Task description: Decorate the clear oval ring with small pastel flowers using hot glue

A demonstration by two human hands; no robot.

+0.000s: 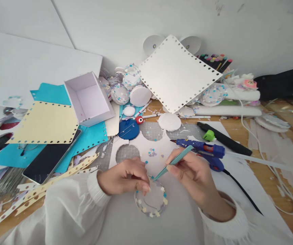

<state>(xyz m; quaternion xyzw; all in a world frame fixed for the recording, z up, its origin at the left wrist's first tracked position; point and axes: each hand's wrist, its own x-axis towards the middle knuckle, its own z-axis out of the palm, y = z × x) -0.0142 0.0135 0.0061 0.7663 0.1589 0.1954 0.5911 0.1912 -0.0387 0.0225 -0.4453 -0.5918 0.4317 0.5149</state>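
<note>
My left hand [126,177] is closed, its thumb and fingers pinching the upper left edge of a small ring [158,214] trimmed with cream, blue and pale purple paper stars. A thin strand shows inside the ring. Teal tweezers [179,157] are gripped between the thumb and fingers of my right hand [191,175], and their tips point down to the ring's top edge beside a blue star. Whether the tips hold a piece is too small to tell. Just beyond my hands, loose tiny paper stars [152,152] lie on white paper.
A blue glue gun [200,146] with a black cord lies right of my right hand. Behind are a black stick with a green clip [209,135], a blue disc [128,129] and a white punched sheet [177,75]. A phone [50,160] and an open box [89,98] are left.
</note>
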